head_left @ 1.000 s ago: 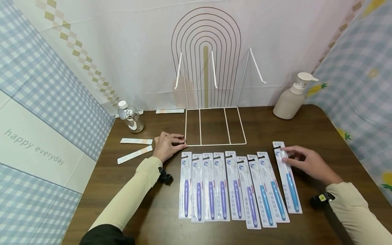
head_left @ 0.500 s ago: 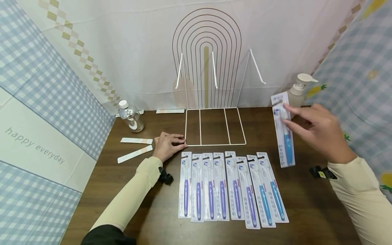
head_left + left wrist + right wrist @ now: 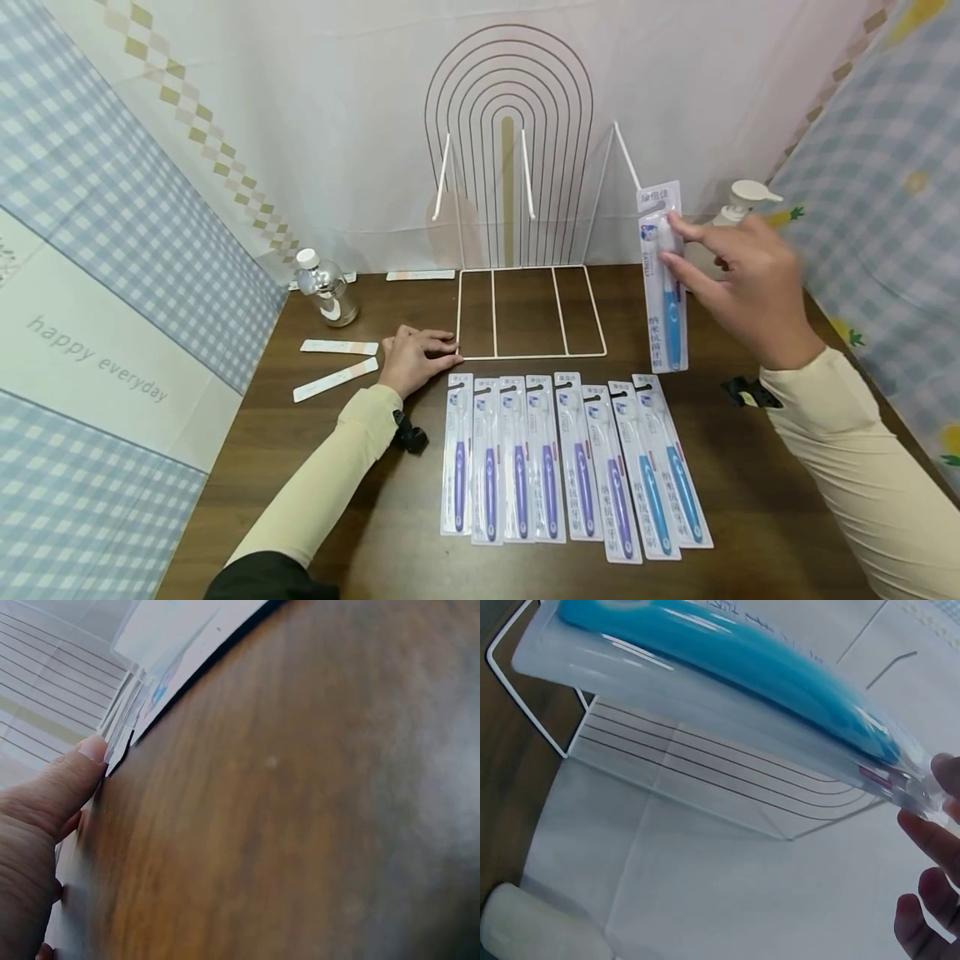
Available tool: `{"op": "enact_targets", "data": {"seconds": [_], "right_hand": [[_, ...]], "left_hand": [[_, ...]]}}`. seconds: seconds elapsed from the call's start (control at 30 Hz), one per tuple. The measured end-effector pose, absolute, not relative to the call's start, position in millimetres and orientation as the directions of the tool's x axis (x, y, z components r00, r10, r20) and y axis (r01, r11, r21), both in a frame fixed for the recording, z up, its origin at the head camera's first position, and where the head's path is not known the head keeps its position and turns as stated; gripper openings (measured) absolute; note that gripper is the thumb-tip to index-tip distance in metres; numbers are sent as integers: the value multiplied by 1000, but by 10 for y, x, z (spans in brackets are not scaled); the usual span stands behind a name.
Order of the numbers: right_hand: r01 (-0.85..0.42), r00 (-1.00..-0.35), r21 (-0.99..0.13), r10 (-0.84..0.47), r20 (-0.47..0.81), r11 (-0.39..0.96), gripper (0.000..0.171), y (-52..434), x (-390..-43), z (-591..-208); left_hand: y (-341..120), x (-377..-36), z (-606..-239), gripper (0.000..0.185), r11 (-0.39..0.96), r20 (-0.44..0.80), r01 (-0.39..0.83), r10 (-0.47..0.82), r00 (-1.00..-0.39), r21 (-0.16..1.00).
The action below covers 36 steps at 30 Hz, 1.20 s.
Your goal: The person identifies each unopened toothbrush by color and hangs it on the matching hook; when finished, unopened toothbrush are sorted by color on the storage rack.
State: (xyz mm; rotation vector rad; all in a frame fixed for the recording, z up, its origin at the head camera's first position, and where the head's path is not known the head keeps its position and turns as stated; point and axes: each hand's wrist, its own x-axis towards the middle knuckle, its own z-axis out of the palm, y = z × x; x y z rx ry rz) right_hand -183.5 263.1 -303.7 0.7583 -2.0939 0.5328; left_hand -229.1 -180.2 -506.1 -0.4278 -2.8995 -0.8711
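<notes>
My right hand (image 3: 750,283) pinches a packaged toothbrush (image 3: 672,325) with a blue handle between thumb and fingers, holding it upright above the table. In the head view its card top overlaps the tip of the right hook (image 3: 627,156) of a white wire rack (image 3: 531,357). The card's hanging slot shows near its top. My left hand (image 3: 411,358) rests on the table, its thumb (image 3: 67,776) and fingertips touching the rack's front left corner. Several packaged toothbrushes (image 3: 521,492) lie in a row before the rack, purple handles to the left and two blue at the right.
A clear bottle (image 3: 330,296) with a white cap stands at the back left, near several thin paper sachets (image 3: 335,380). At the back right is a pump bottle (image 3: 742,200), partly behind my right hand. Curtains line the back and sides.
My right hand has lifted the blue toothbrush from the row's right end and carried it up and leftward to the rack's right hook. My left hand keeps its place at the rack.
</notes>
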Motion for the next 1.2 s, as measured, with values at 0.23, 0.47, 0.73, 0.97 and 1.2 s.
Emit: {"op": "enact_targets", "data": {"seconds": [0.23,0.47,0.73,0.97,1.2], "right_hand": [[-615,-569,-250,-202,797,748,45,2515,-2036,-3165],[-538,-653,-420,-47,756,731,39,2379,-2494,-3332],[-478,-685,-513,63,726,713,37,2255,-3165,-3340],[-430,-706,-537,100,701,726,37,2235,-3503,-3317],[-400,-719,-571,140,680,716,38,2207,-3672,-3341]], "left_hand": [[-1788,-2287,-5056,25,801,157,282,235,-959,528],[-1778,-2288,-5023,25,806,132,273,240,-962,525],[-1770,-2280,-4992,24,821,126,270,240,-963,502],[-1755,-2292,-4993,24,821,139,287,251,-958,493],[-1781,-2305,-5029,23,830,148,287,245,-958,479]]}}
